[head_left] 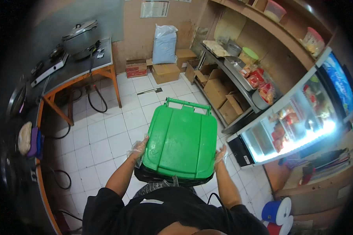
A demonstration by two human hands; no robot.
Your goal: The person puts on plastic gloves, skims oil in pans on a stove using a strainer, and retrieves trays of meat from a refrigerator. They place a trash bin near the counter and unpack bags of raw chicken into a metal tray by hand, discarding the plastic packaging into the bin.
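Observation:
A green lidded bin (180, 141) stands right in front of my body, its lid down and a black bag showing around the near edge. My left hand (139, 148), in a clear plastic glove, lies against the left side of the lid with its fingers along the edge. On the opposite side, my right hand (220, 156), also in a clear glove, touches the lid's right edge near the front corner. Both hands are at the sides of the bin; the undersides of the fingers are hidden.
To the left, an orange-legged table (78, 70) holds a large pot (80, 41) and a stove (50, 69). A white sack (164, 45) sits on a carton (165, 73) ahead. A metal shelf and lit display fridge (290, 121) stand right, with spools (276, 210) below.

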